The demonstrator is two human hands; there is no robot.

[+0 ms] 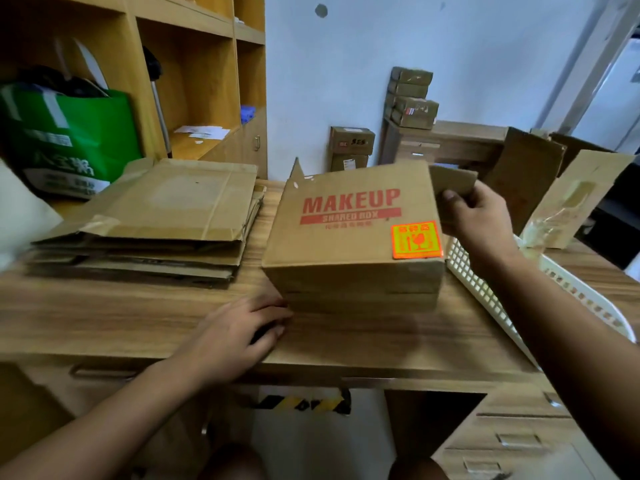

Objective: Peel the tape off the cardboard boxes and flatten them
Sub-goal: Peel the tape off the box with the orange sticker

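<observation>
Dim room, soft light on wall (450,46). Dark corners, edges bent and blurry. Soft shadow below box (353,237). No glare.

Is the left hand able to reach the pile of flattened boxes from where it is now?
Probably yes: the left hand rests on the desk, and only bare desk lies between it and the flattened boxes.

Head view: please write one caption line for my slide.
Right hand grips a flap of the MAKEUP box; left hand touches its base corner, beside flattened boxes.
</observation>
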